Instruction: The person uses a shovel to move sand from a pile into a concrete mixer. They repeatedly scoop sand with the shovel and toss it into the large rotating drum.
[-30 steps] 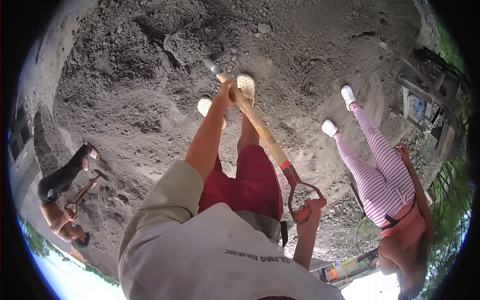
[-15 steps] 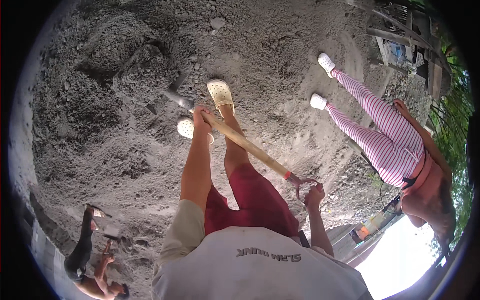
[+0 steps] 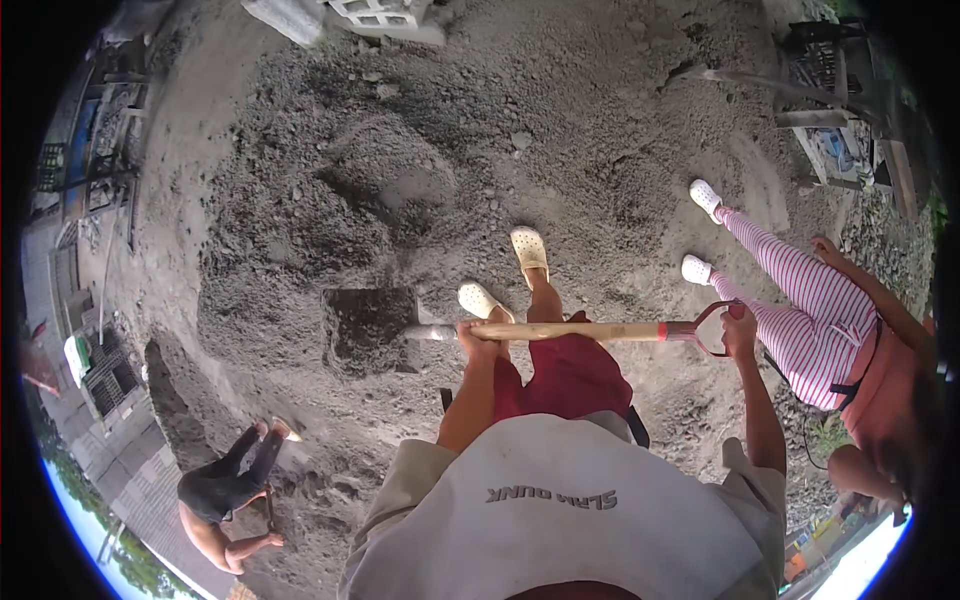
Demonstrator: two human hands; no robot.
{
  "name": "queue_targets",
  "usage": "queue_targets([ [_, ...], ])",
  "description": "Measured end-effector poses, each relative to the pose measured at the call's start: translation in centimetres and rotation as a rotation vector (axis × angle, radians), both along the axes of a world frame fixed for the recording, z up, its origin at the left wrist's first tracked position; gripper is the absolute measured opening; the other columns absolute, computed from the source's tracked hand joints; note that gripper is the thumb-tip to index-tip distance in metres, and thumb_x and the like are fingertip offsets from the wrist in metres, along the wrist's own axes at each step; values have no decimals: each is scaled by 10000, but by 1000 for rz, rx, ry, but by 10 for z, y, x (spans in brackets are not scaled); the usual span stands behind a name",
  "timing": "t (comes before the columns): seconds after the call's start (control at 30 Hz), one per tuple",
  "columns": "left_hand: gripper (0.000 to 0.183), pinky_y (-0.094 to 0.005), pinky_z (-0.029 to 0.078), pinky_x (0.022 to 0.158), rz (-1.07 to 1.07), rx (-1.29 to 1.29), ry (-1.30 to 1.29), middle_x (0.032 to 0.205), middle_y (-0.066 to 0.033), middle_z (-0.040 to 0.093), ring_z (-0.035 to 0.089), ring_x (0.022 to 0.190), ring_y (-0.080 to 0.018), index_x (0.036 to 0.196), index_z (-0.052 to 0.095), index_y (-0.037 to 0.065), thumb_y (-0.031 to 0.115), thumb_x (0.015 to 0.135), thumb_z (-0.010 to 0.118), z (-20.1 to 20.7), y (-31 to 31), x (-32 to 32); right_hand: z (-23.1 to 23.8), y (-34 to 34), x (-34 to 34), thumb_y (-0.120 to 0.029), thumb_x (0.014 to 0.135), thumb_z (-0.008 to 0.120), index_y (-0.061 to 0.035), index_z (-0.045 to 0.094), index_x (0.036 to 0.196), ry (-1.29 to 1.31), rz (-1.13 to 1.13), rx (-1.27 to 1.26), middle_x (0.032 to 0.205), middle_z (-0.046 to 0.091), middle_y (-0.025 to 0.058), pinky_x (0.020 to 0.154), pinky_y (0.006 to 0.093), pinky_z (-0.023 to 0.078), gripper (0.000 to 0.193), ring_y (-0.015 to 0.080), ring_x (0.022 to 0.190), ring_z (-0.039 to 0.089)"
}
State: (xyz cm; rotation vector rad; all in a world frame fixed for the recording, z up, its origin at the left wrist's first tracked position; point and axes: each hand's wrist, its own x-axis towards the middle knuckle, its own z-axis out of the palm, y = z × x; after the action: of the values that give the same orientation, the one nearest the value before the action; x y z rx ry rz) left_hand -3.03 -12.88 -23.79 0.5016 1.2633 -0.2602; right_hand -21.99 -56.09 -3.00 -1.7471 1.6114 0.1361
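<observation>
A shovel (image 3: 585, 332) lies crosswise before my body, its wooden shaft nearly level in the picture. My left hand (image 3: 478, 340) is wrapped round the shaft near the metal socket. The red D-shaped grip at the right end is held in my right hand (image 3: 739, 332), fingers closed round its bar. A heap of dark, gravelly soil (image 3: 368, 328) sits on the square blade at the left and hides most of it. My cream clogs (image 3: 528, 255) stand on the ground just beyond the shaft.
A person in striped trousers (image 3: 790, 270) stands at the right. At the lower left another person (image 3: 225, 480) bends over. Loose soil (image 3: 310, 200) is mounded ahead, with concrete blocks (image 3: 385, 18) at the far edge. Timber (image 3: 820, 118) lies far right.
The shovel has swung from a slant to nearly level, and its blade now shows a load of soil. Both hands keep their hold. The view has shifted, and the lower-left person bends lower.
</observation>
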Motion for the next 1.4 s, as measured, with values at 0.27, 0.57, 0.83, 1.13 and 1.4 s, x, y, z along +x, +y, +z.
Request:
queue_targets([
  [0.27,182,-319,418,590,374,70,-166,551,3,373,388,533,-160,593,337,136,201,715,456,68,40,-8,39,-47,215,-160,617,663,-6,572,792,-157,562,21,644,593,119,469,357,470,251,242,534,591],
  [0.57,171,-347,410,705,364,106,-222,641,-2,424,438,656,-178,648,366,134,265,740,427,75,38,-60,148,42,415,-215,623,646,27,559,760,-142,1093,94,567,572,128,415,352,457,291,227,435,570],
  [0.83,171,-350,409,709,477,53,-102,647,-2,427,441,667,-179,653,371,136,271,740,430,85,16,-37,166,144,520,-239,634,637,-13,559,775,-96,1412,-73,550,574,119,427,346,452,277,218,447,574],
  [1.13,170,-354,409,714,431,181,-46,655,-2,431,444,680,-179,659,377,138,278,739,433,111,-13,-13,109,39,515,-211,647,639,-22,569,819,-7,1178,120,571,566,95,396,346,439,265,204,428,556],
  [1.4,170,-358,408,719,280,388,-84,661,-3,435,446,691,-180,665,383,140,284,738,436,143,-64,102,44,-139,358,-95,582,646,-10,581,770,-138,471,202,603,569,86,452,335,437,216,179,495,551],
])
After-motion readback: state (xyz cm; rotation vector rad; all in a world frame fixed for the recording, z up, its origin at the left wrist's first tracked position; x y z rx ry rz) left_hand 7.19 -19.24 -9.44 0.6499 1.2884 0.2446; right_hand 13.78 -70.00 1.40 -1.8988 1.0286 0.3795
